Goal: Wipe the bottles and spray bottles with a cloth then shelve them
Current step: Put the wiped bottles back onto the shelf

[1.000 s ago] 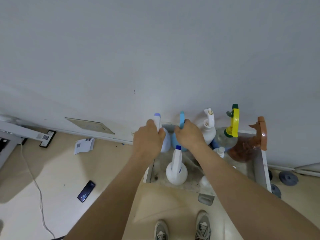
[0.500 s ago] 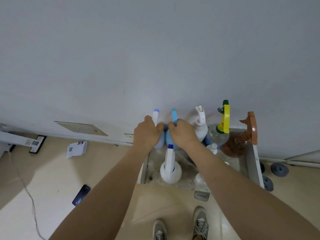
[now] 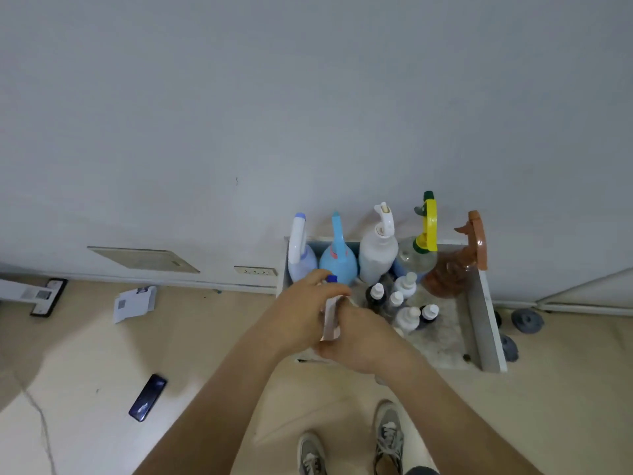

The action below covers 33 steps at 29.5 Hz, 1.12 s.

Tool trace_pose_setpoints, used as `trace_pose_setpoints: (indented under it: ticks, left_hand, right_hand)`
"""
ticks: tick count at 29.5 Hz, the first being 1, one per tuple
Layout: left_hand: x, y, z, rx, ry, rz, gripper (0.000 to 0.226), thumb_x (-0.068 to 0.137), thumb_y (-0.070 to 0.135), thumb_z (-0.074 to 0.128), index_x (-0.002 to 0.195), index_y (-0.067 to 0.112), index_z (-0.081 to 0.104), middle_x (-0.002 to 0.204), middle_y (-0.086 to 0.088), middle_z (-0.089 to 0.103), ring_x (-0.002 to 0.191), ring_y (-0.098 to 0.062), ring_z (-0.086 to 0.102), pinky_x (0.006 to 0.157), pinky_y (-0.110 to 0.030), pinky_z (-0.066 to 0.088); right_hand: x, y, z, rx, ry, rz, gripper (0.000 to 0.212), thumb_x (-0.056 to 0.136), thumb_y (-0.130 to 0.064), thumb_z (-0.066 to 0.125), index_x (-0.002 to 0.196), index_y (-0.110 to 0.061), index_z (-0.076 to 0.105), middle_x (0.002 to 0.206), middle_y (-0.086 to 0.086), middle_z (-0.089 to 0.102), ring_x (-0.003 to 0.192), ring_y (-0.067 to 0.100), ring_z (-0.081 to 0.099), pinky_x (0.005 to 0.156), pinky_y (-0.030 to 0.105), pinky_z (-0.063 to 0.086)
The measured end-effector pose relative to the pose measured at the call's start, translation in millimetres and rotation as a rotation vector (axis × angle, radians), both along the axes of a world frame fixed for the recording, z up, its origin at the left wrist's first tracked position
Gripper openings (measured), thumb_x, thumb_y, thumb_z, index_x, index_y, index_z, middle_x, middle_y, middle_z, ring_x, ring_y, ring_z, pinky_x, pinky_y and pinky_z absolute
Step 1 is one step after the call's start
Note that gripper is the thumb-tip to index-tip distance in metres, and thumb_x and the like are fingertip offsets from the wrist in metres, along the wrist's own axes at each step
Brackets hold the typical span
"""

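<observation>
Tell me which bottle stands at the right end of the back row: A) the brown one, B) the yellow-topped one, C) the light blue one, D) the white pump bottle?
A: the brown spray bottle stands rightmost, just past the yellow-topped bottle.

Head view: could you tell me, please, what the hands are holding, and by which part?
Both hold the white spray bottle: the left hand grips its upper part near the blue nozzle, the right hand grips lower down.
</observation>
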<state>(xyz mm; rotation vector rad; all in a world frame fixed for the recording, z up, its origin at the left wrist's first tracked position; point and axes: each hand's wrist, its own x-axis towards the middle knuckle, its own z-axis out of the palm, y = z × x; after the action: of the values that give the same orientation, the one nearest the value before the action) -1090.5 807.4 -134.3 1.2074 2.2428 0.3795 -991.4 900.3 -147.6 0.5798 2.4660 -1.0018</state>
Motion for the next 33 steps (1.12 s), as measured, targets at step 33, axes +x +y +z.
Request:
trace_pose_setpoints:
  ticks: [33]
  left_hand:
    - [-31,-59,-6,-0.032,0.410,0.327,0.047,0.085,0.044,0.066,0.127,0.025,0.058,0.109,-0.004,0.060,0.099,-0.028,0.055,0.073,-0.039,0.048]
  right_hand:
    - [18,42,-3,0.229,0.322,-0.267,0.038,0.089,-0.023,0.065,0.127,-0.021,0.059,0.106,0.005,0.062,0.095,0.024,0.060,0.081,0.034,0.049]
